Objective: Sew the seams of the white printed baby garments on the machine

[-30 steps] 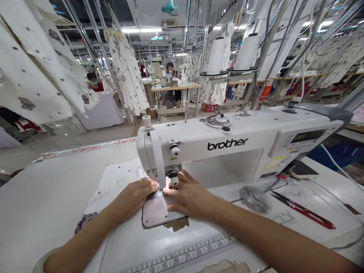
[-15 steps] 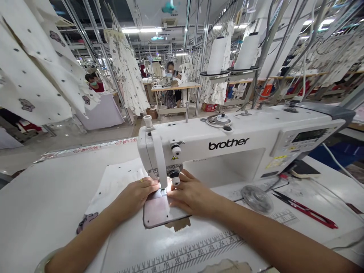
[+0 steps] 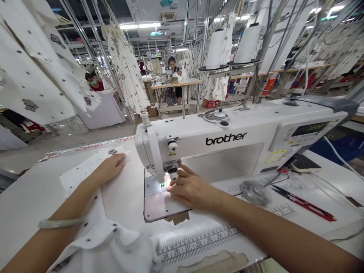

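My left hand (image 3: 109, 169) lies flat on a white cloth with dark dots (image 3: 85, 174), left of the white Brother sewing machine (image 3: 224, 138). The cloth spreads across the table and bunches under my left forearm, which wears a pale bangle (image 3: 59, 223). My right hand (image 3: 193, 190) rests its fingertips on the metal plate of the machine bed (image 3: 159, 206), right beside the presser foot and needle (image 3: 167, 170). It holds nothing. No cloth lies on the visible plate.
Red-handled thread snips (image 3: 304, 203) and a clear disc (image 3: 254, 192) lie right of the machine. A ruler scale (image 3: 196, 242) runs along the table front. Thread cones (image 3: 216, 49) stand behind the machine. Dotted garments hang at left, and co-workers (image 3: 173, 76) sit at tables beyond.
My left hand has moved left, away from the needle, and the cloth has shifted left and towards me. My right hand stays near the needle. The view has tilted slightly.
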Motion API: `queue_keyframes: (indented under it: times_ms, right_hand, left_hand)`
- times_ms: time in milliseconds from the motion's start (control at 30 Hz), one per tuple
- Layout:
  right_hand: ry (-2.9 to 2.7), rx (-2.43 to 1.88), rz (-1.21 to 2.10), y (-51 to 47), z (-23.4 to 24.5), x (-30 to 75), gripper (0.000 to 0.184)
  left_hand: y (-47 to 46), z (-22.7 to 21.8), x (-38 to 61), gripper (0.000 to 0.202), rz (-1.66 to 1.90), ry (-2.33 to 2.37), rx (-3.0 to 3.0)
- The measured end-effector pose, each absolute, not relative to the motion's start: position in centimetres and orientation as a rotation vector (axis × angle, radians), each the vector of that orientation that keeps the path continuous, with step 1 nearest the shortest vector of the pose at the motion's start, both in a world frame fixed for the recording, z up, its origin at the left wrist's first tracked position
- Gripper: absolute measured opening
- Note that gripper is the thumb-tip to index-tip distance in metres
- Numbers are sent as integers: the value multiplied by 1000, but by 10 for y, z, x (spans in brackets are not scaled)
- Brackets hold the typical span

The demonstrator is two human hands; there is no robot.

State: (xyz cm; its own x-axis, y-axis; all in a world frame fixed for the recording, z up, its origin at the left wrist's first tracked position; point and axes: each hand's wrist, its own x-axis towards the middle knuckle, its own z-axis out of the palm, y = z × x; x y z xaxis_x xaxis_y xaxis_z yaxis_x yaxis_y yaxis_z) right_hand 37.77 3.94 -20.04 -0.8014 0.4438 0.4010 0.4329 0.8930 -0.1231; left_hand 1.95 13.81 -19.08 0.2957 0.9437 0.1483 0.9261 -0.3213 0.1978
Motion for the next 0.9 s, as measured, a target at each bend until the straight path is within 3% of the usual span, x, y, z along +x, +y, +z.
queue_keyframes:
  times_ms: [133,267,433,733,900]
  right_hand:
    - [-2674,-581,2,38,-199,378,19]
    - [-2676,-570,-8,36,-198,377,19]
    - [-2678,-550,-22,32,-197,375,20]
    - [-2469,-491,-21,31,-201,371,26]
    - [-2416,-420,-26,33,-201,374,34]
  left_hand:
    - [85,-175,36,50,224,1686,2399]
    - [5,-163,63,37,32,1214,2304]
    - [-55,-171,70,25,133,1123,2324]
    - [-47,-155,106,32,256,1370,1783]
    - [-12,-173,137,35,273,1561,1942]
